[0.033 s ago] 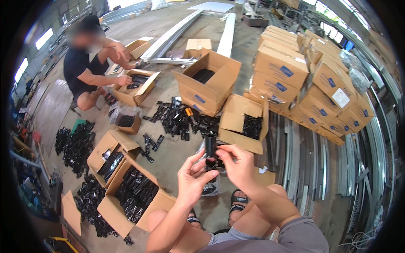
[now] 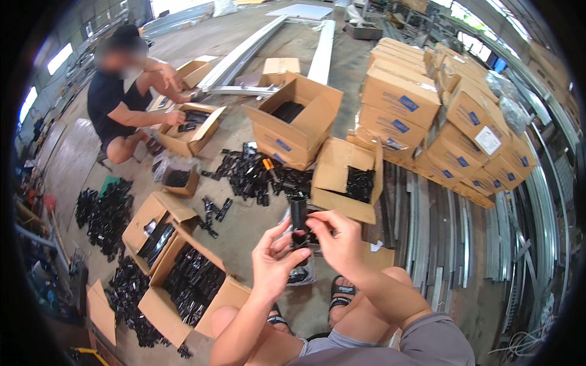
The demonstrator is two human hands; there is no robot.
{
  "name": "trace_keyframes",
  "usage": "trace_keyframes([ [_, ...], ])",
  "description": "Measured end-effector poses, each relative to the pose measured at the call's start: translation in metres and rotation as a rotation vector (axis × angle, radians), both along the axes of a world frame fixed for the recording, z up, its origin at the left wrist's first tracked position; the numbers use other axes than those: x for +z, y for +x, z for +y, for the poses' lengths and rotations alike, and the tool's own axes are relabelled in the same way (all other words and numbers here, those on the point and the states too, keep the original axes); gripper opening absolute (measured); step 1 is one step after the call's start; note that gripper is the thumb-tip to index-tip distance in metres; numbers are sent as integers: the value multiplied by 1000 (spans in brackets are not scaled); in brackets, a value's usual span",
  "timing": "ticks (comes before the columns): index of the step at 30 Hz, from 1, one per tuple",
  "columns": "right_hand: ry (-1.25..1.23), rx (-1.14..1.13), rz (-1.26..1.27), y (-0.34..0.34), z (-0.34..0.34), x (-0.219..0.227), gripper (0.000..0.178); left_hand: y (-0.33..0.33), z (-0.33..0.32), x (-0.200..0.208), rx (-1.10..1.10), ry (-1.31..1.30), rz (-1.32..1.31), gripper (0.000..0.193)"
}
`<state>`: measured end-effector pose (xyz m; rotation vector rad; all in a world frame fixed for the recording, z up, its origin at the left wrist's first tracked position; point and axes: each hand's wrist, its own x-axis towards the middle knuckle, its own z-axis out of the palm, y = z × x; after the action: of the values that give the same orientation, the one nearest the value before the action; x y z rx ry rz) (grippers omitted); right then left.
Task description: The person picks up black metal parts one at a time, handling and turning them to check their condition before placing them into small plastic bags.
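Between my hands, above my feet, a black hollow rectangular part (image 2: 298,215) stands nearly upright. My left hand (image 2: 273,253) holds it from the left, its thumb and fingers around the lower end. At its right side, my right hand (image 2: 337,238) has thumb and forefinger pinched against the part; whether a smaller piece sits between them I cannot make out. Beneath my hands lies a clear plastic bag (image 2: 300,276), partly covered by them. Just beyond is a pile of similar black parts (image 2: 253,177), with an orange piece (image 2: 268,165) on it.
Open cartons of black parts (image 2: 194,283) stand at my left, beside loose heaps (image 2: 104,213). Another open carton (image 2: 347,171) is ahead right. A co-worker (image 2: 122,91) squats far left, one hand at a carton (image 2: 195,131). Stacked cartons (image 2: 400,91) and long metal profiles (image 2: 427,244) lie right.
The whole view has shifted slightly, so the surroundings sit a little further left. Both hands keep nearly the same grip on the black part.
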<state>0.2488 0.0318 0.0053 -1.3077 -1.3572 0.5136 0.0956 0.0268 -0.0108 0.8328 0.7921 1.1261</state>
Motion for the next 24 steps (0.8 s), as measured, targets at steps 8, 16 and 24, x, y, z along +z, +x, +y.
trace_keyframes([
  [8,-2,104,-107,5,-1,1,23,0,-2,-5,-19,20,-12,71],
  [16,-88,154,-177,15,-3,-9,28,-1,-4,-8,-51,33,-6,71],
  [24,-129,353,-227,22,-5,6,18,-5,-2,-5,-53,27,-28,73],
])
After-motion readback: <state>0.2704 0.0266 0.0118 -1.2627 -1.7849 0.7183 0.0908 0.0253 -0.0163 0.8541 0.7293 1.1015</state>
